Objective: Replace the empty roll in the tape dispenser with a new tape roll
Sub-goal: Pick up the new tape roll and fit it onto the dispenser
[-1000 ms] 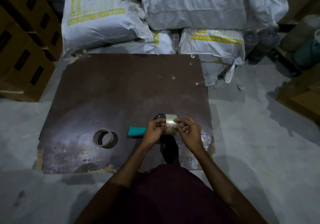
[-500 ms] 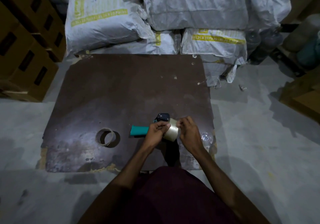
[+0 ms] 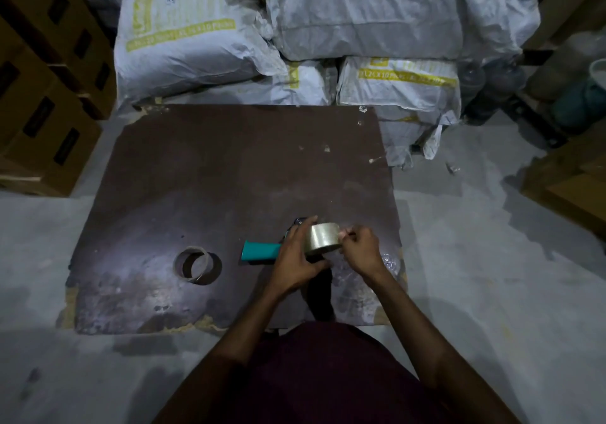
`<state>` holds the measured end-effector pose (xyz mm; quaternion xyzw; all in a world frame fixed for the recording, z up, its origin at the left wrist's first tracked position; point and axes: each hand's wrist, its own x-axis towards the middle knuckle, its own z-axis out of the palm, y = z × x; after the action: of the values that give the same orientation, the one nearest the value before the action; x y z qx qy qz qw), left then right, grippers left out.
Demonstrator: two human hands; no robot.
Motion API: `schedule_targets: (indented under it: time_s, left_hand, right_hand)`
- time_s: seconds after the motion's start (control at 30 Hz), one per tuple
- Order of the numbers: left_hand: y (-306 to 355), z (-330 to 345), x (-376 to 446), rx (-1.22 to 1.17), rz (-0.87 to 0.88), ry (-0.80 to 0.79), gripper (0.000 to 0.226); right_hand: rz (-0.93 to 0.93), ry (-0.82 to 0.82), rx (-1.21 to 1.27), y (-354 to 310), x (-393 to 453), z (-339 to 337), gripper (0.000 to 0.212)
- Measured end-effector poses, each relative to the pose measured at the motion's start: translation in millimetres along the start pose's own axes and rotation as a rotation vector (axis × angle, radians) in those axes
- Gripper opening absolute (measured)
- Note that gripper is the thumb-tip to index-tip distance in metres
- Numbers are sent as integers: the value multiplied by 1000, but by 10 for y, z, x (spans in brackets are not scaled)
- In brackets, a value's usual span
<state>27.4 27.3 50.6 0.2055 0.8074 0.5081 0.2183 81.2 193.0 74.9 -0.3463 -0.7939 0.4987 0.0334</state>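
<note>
While the person crouched over a dark brown board (image 3: pixel 229 174) lying on the concrete floor (image 3: pixel 492 276), both hands were busy at the new tape roll (image 3: pixel 323 238), which sat on the tape dispenser (image 3: pixel 262 251) near the board's front right part. The left hand (image 3: pixel 296 256) was wrapped round the roll's left side, fingers curled over the top, thumb underneath. The right hand (image 3: pixel 359 250) was pinching at the roll's right edge, looked like the loose tape end, though it was too small to be sure. Only the dispenser's teal handle stuck out to the left; its dark head was mostly hidden behind the hands. The empty roll (image 3: pixel 193 264) stood on its rim on the board, well apart to the left. White sacks (image 3: pixel 360 20) were piled behind the board, cardboard boxes (image 3: pixel 42 102) off to the left.
</note>
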Motion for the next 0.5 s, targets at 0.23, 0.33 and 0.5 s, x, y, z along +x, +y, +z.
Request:
schedule_targets:
  time_s: [0.23,0.33,0.5]
  left_hand:
    - [-46,-107,112,-7,-83,163,50]
    - [-105,-137,144,-25,-80,176,39]
    - [-104,-224,280,-71,-97,22,30]
  right_hand:
    - [181,-199,444,-77,58,-38,18]
    - [35,-153,411,-55,48,-70,21]
    - [-241,-258,259,85,49,-149,44]
